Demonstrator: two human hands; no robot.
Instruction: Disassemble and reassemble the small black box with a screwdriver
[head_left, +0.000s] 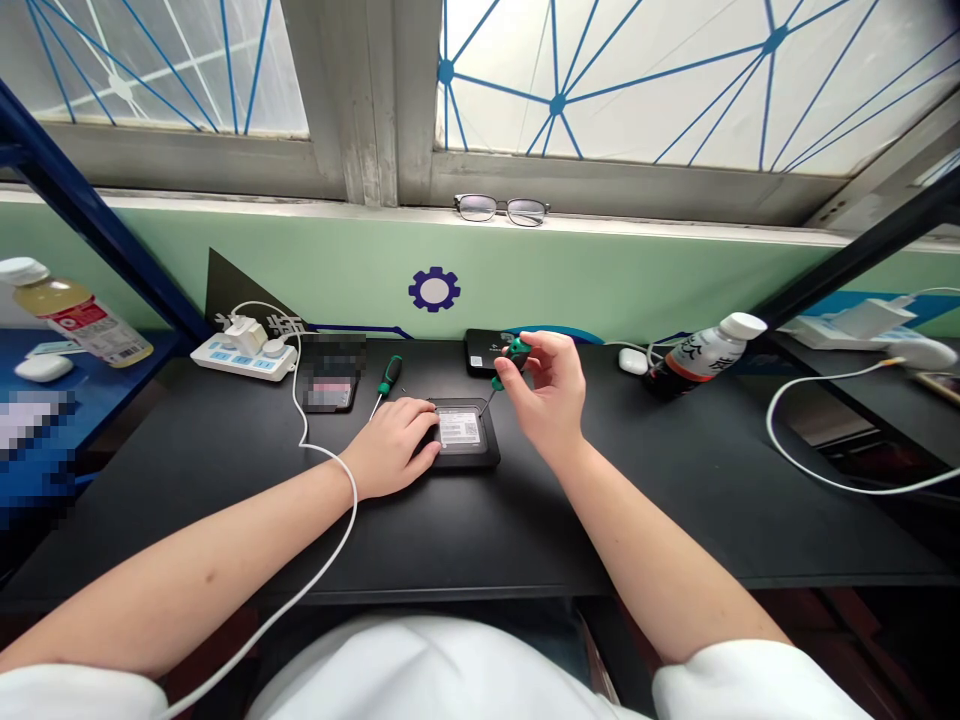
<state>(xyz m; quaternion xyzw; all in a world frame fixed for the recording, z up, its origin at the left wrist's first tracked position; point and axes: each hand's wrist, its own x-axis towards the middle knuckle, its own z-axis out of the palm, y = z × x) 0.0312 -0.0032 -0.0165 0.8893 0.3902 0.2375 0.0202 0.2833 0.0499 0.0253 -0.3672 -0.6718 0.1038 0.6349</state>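
Head view: black desk (pixel 450 540); power strip (pixel 241 363) left of drive unit (pixel 460 430), window (pixel 637 85) behind, dark bottle (pixel 701 360) right. Left hand (pixel 390 445) lies unclenched on unit's left edge, unit between hands, right hand (pixel 550 390) grips green screwdriver (pixel 517 351), tip at unit's right.

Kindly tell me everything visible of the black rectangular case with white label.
The black rectangular case with white label has rounded corners and looks plastic; the print is too small to read. It lies flat, label up, on the black table. The left hand rests over its left side; the green-handled metal screwdriver points at its upper right, contact unclear.
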